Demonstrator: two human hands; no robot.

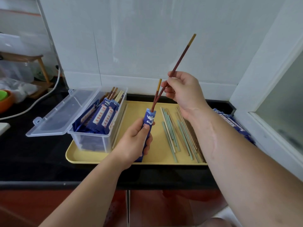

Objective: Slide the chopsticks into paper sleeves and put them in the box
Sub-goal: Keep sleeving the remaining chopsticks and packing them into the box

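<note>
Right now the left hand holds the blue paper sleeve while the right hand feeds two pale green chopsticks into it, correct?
Only the colour is wrong. In the head view the left hand holds the blue paper sleeve while the right hand feeds two dark red, yellow-tipped chopsticks into it; the pale green chopsticks lie on the yellow tray.

Two arms show, and both are bare all the way from the edge of the view down to the fingers. The left arm (85, 190) is smooth and looks thinner. The right arm (246, 161) looks wider, as it is closer to the camera. A long thin line (214, 145), like an old scar, runs along its inner side. A shorter shiny mark (194, 109) sits near the wrist. The left hand (133, 141) has a short, neat thumbnail. The right hand (182, 90) shows its back and knuckles.
</note>
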